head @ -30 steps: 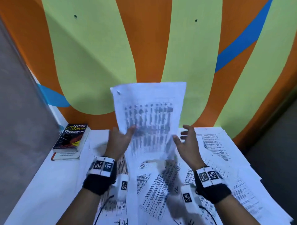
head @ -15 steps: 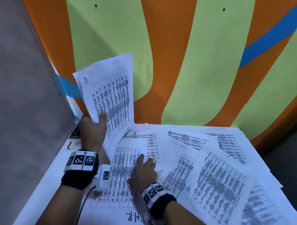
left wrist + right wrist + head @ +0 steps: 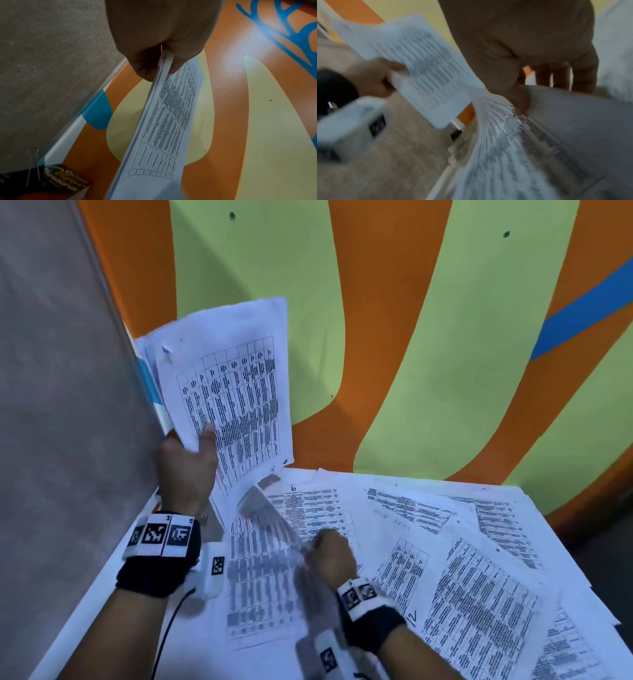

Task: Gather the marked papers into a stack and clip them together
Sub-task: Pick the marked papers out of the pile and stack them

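Our left hand (image 3: pixel 186 463) pinches the gathered stack (image 3: pixel 233 395) upright, long axis rising away from it; our right hand (image 3: pixel 330 556), lower and to its right, curls on a blurred loose sheet (image 3: pixel 263 570) lifting off the tabletop (image 3: pixel 113 594); more papers (image 3: pixel 479 587) lie further right.

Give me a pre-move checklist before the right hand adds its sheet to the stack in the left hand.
1. Left hand grips the held stack: ok, thumb on the front, sheets raised.
2. Stack edges aligned: ok where they show, the left wrist view has them flush at the hand.
3. Right hand has a sheet: ok, it pinches the lifting sheet, which shows blurred.
4. Only one sheet lifted: cannot tell, blur hides the edges.
5. Loose papers still on the table: not ok, several remain spread out.
6. Clip within reach: cannot tell, none is visible.
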`<state>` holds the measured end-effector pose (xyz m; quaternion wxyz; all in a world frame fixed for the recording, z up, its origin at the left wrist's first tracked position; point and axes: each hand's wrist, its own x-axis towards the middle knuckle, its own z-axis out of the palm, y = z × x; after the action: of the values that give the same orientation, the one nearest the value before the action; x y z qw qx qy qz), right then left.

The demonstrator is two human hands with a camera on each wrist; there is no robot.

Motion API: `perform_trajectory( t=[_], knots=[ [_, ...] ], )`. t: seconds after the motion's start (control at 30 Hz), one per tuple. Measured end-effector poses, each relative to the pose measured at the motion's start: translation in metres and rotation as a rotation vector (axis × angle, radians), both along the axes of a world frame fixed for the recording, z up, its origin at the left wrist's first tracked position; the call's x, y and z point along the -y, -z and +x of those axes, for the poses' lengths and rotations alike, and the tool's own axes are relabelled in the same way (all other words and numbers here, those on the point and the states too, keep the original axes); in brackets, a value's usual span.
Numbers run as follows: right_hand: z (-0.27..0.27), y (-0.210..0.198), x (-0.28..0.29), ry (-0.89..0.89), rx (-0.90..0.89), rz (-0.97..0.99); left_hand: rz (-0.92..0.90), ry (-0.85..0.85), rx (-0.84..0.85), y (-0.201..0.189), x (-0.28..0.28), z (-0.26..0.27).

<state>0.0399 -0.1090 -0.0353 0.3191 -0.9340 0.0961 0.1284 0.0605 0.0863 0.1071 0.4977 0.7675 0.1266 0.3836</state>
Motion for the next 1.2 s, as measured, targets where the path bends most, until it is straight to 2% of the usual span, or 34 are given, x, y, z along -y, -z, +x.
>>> perform_trajectory(
  t=[0.07, 0.13, 0.23, 0.33, 0.5, 0.53, 0.57, 0.6, 0.63, 0.67, 0.7, 0.73, 0.8, 0.9, 1.0, 1.2],
  knots=[
    [0.016, -0.035, 0.013, -0.100, 0.137, -0.017, -0.002, -0.031, 0.020, -0.009, -0.011, 0.000],
    [0.046, -0.062, 0.023, -0.152, 0.203, -0.109, -0.002, -0.049, 0.037, -0.015, -0.025, 0.002],
    [0.093, -0.087, 0.023, -0.332, 0.225, -0.302, 0.012, -0.104, 0.046, -0.020, -0.041, 0.008],
    [0.125, -0.082, 0.010, -0.546, 0.232, -0.466, -0.003, -0.183, 0.021, -0.023, -0.048, 0.009],
    [0.150, -0.042, -0.013, -0.750, 0.120, -0.736, -0.050, -0.178, 0.001, -0.012, -0.057, 0.007],
    [0.153, -0.034, -0.018, -0.863, 0.100, -0.757, -0.057, -0.174, -0.013, -0.008, -0.058, 0.007],
    [0.160, -0.021, -0.019, -0.963, 0.177, -0.716, -0.056, -0.166, -0.027, -0.004, -0.059, 0.006],
    [0.169, -0.006, -0.022, -0.968, 0.212, -0.691, -0.056, -0.150, -0.037, -0.001, -0.058, 0.004],
    [0.169, -0.006, -0.023, -1.003, 0.130, -0.787, -0.053, -0.136, -0.045, 0.001, -0.058, 0.003],
    [0.168, -0.004, -0.023, -0.997, 0.040, -0.832, -0.051, -0.127, -0.051, 0.003, -0.059, 0.002],
    [0.165, -0.005, -0.024, -0.873, -0.009, -0.825, -0.040, -0.127, -0.050, 0.005, -0.060, 0.001],
    [0.166, -0.001, -0.022, -0.812, 0.025, -0.773, -0.035, -0.127, -0.053, 0.006, -0.061, 0.000],
    [0.163, 0.003, -0.018, -0.797, 0.063, -0.720, -0.033, -0.126, -0.052, 0.006, -0.061, -0.001],
    [0.155, -0.008, -0.012, -0.730, 0.195, -0.509, -0.038, -0.125, -0.046, 0.002, -0.058, -0.002],
    [0.146, -0.033, 0.017, -0.662, 0.307, -0.251, -0.038, -0.120, -0.035, 0.002, -0.055, -0.003],
    [0.136, -0.111, 0.130, -0.362, 0.323, -0.042, -0.049, -0.067, 0.012, -0.001, -0.049, 0.000]
  ],
)
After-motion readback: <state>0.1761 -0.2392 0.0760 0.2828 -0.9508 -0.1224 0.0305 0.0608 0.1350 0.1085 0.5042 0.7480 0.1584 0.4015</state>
